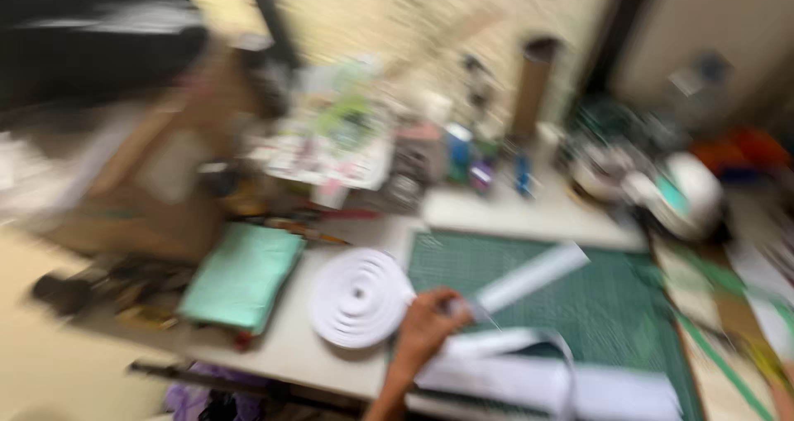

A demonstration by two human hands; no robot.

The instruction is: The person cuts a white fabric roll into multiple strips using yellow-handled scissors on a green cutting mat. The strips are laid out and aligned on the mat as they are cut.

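1. A flat white coil of strip material (359,298) lies on the pale surface (529,210), at the left edge of a green cutting mat (612,293); the whole view is blurred.
2. One hand (428,326) reaches in from the bottom edge, just right of the coil, with its fingers curled around the lower end of a long white strip (533,276) that slants up and to the right across the mat. Which of the person's hands this is cannot be told, and no second hand shows.
3. More white strips or sheets (546,380) lie on the mat's near edge, just below the hand.
4. A teal rectangular pad (242,276) sits left of the coil, near the surface's front edge.
5. Behind, small boxes and bottles in pink, blue and purple (459,152) stand in a cluster, with a tall brown tube (532,86) upright beside them.
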